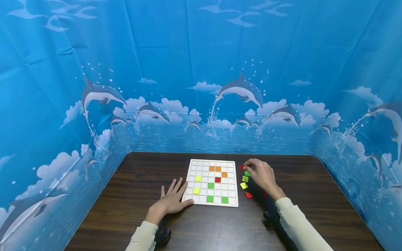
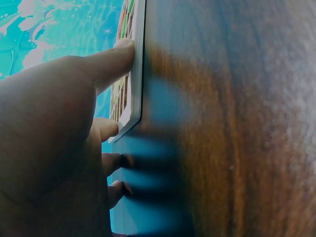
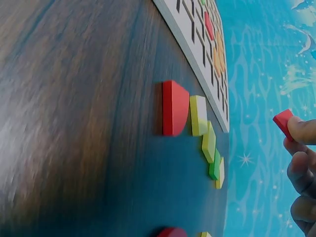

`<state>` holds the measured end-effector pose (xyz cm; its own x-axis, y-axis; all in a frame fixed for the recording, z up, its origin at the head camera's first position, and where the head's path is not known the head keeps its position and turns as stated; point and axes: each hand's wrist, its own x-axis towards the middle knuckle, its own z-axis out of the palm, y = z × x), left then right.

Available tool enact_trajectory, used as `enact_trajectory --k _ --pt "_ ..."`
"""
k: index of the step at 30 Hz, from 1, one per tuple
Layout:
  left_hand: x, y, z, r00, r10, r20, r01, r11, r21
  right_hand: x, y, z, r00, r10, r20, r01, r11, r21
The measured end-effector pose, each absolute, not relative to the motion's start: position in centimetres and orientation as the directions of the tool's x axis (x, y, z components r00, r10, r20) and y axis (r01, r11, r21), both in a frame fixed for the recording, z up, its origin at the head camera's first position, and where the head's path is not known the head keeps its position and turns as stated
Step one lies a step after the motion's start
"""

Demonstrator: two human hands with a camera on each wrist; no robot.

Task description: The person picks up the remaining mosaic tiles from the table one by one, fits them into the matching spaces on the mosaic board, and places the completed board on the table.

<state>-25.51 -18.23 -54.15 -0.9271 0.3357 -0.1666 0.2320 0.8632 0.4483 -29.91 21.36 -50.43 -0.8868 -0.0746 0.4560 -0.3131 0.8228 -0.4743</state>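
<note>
Cream sleeves (image 1: 301, 225) nearest, over the dark worktop (image 1: 216, 228). Left hand (image 1: 171, 200): fingers spread, thumb on the near edge of the white board (image 1: 231, 186), forefinger at its left edge. Right hand (image 1: 263, 175): fingers and thumb pinching a red tile (image 3: 282, 123), right of the board near its far corner. Loose tiles (image 1: 245, 179), red, yellow and green, lie beside the board's right edge; grid tiles (image 1: 210, 185) sit in its squares

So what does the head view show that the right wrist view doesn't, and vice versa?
Only the head view: the left hand touching the white grid board, and both cream sleeves.
Only the right wrist view: a yellow tile just beyond the loose green tile.
Both: the right hand holding a red tile, at least part of the board, and the blue backdrop.
</note>
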Motion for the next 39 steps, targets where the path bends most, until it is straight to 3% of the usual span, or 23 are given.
enact_trajectory --k 22,39 --pt "-24.7 -17.8 -52.6 -0.926 0.312 -0.21 0.202 0.883 0.423 -31.8 17.9 -51.1 -0.941 -0.067 0.331 -0.253 0.788 -0.561" --pt "-25.6 -18.3 -54.4 -0.927 0.335 -0.168 0.232 0.865 0.445 -32.6 16.3 -51.6 -0.961 -0.074 0.267 -0.222 0.783 -0.582"
